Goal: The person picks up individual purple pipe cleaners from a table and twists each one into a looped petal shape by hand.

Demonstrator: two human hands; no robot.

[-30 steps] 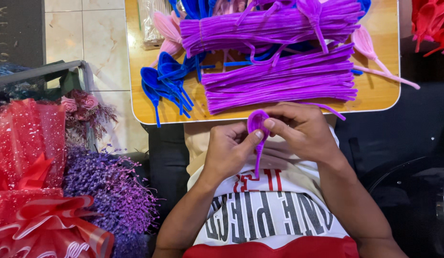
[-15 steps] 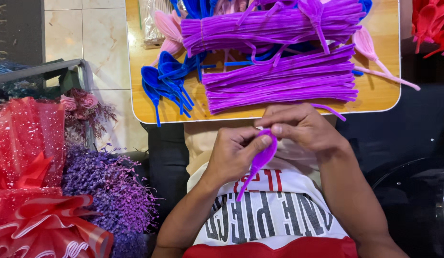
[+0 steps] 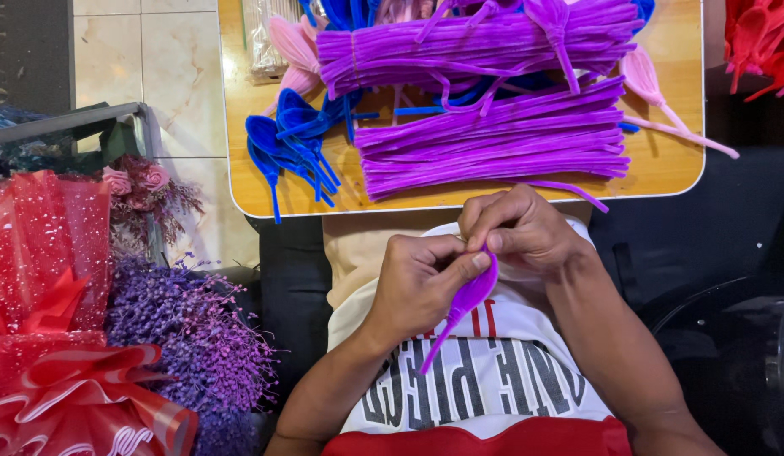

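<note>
My left hand (image 3: 419, 283) and my right hand (image 3: 522, 230) meet over my lap and both pinch one purple pipe-cleaner petal (image 3: 466, 301). Its flat folded loop lies under my left thumb and its thin stem points down-left over my white printed shirt. Just beyond my hands, on a small wooden table (image 3: 662, 165), lie two thick bundles of purple pipe cleaners (image 3: 493, 143). Finished blue petals (image 3: 291, 143) lie in a heap at the table's left part.
Pink petals (image 3: 292, 46) and a clear plastic packet (image 3: 261, 34) lie at the table's far left; another pink petal (image 3: 654, 93) lies at its right. Red wrapping with a ribbon (image 3: 50, 338), purple dried flowers (image 3: 189, 346) and small pink roses (image 3: 139, 181) stand left of me.
The round purple loop has been pressed flat into a narrow petal. My hands have turned it, and its stem now points down-left.
</note>
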